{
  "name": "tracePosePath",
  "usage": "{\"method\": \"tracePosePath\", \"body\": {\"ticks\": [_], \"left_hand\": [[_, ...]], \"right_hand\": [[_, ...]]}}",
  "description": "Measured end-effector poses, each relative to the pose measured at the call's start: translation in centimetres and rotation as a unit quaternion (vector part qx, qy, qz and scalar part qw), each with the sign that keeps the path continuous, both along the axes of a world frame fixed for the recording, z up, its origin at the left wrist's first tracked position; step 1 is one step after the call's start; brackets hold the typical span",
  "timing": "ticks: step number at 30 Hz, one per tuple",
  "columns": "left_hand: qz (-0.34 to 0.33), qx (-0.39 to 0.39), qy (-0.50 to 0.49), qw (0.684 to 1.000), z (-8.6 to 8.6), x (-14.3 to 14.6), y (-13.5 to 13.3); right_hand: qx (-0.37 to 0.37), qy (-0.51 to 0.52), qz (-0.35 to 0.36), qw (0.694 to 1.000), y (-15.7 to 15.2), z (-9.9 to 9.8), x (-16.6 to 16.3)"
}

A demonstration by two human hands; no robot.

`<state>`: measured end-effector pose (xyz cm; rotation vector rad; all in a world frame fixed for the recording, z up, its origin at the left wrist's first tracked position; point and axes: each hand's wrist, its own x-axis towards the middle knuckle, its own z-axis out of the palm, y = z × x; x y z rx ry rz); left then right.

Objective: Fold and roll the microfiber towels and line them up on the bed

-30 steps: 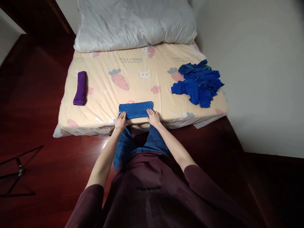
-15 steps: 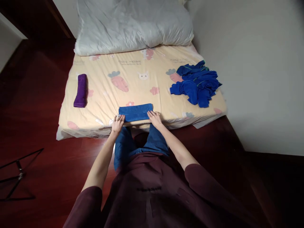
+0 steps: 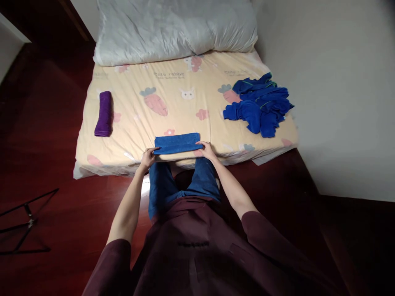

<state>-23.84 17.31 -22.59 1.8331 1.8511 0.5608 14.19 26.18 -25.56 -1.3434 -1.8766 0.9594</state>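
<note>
A blue towel (image 3: 177,142), folded into a long strip, lies at the bed's front edge before me. My left hand (image 3: 148,158) pinches its near left corner between thumb and fingers. At the near right corner, my right hand (image 3: 207,149) grips the cloth in the same way. The near edge between both hands is lifted and partly turned over the strip. To the left lies a purple towel (image 3: 104,114), folded into a narrow bundle. A heap of crumpled blue towels (image 3: 257,105), some with green edging, rests on the right.
The bed (image 3: 129,123) has a yellow sheet printed with carrots and rabbits. A grey-white quilt (image 3: 173,33) is bunched at its far end. A wall (image 3: 333,102) borders the right side, and black stand legs (image 3: 29,222) are on the floor at left.
My hands have gone from lying on the strip's near corners to gripping them. The near edge of the blue towel has come up and partly over. The view has shifted slightly.
</note>
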Motion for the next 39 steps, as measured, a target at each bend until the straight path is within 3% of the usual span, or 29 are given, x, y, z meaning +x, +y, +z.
{"method": "tracePosePath", "body": {"ticks": [8, 17, 26, 30, 33, 36, 39], "left_hand": [[0.051, -0.024, 0.075, 0.996, 0.5, 1.1, 1.1], [0.103, -0.090, 0.095, 0.986, -0.7, 0.9, 2.6], [0.142, -0.111, 0.081, 0.980, -1.2, 1.2, 3.8], [0.207, -0.149, 0.054, 0.966, 0.1, 2.0, 4.7], [0.237, -0.083, 0.095, 0.963, 1.9, 3.8, 3.1], [0.132, 0.044, 0.151, 0.979, 2.8, 6.9, -0.4], [-0.025, 0.080, 0.162, 0.983, 2.1, 10.1, -2.9]], "right_hand": [[-0.062, 0.022, -0.066, 0.996, 1.1, -0.8, -0.7], [-0.045, 0.006, -0.105, 0.993, 2.4, -2.5, -1.2], [-0.065, -0.077, -0.139, 0.985, 3.8, -1.9, -2.1], [-0.097, -0.152, -0.164, 0.970, 5.0, -0.9, -2.7], [-0.060, -0.197, -0.208, 0.956, 3.8, 0.8, -3.9], [0.057, -0.246, -0.207, 0.945, -0.2, 2.6, -6.0], [0.137, -0.279, -0.032, 0.950, -4.8, 3.7, -8.4]]}}
